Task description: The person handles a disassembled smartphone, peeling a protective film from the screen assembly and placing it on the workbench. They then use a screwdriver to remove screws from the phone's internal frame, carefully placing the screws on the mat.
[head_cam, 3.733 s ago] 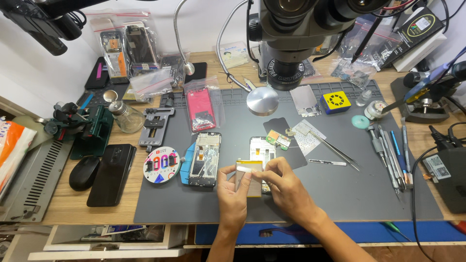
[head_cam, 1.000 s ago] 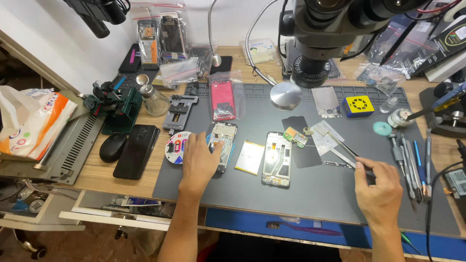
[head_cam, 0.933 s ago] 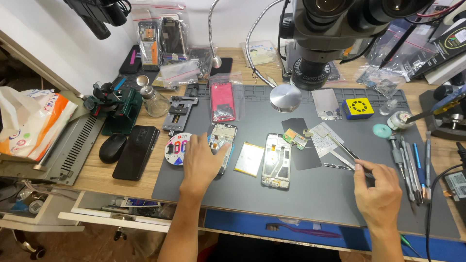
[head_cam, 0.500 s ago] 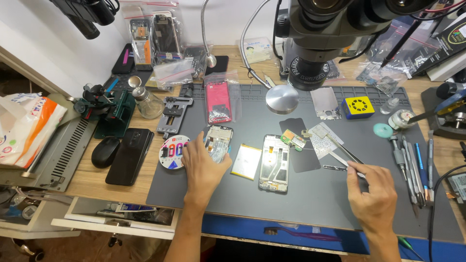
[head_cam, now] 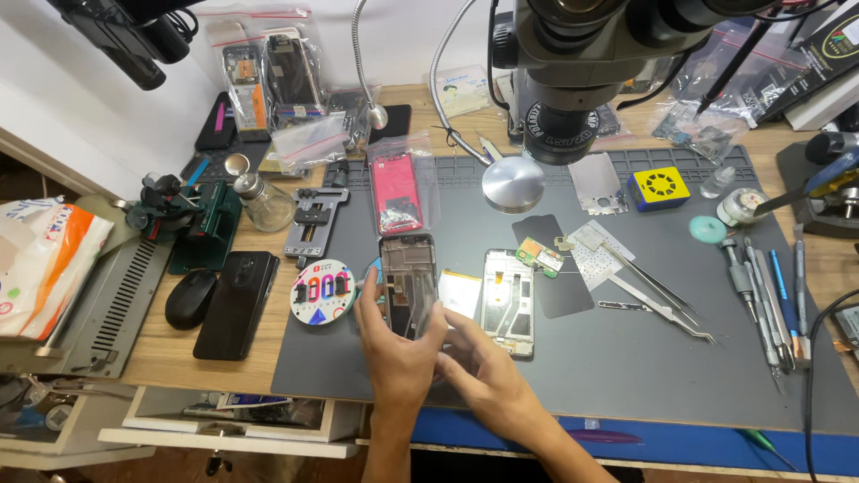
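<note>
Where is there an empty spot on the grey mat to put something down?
Bare grey mat lies below the tweezers, right of the open phone frame. Crowded: the tool row at right and around both hands.

A second ago our right hand (head_cam: 488, 380) was out at the right of the grey mat (head_cam: 626, 376), by the tweezers (head_cam: 658, 300); now it has come in beside our left hand (head_cam: 403, 344), the two touching near the front edge. Our left hand, which lay flat over the phone frame (head_cam: 409, 282), now has that frame lifted and tilted up between thumb and fingers. Our view has also shifted slightly, leftward and closer.
</note>
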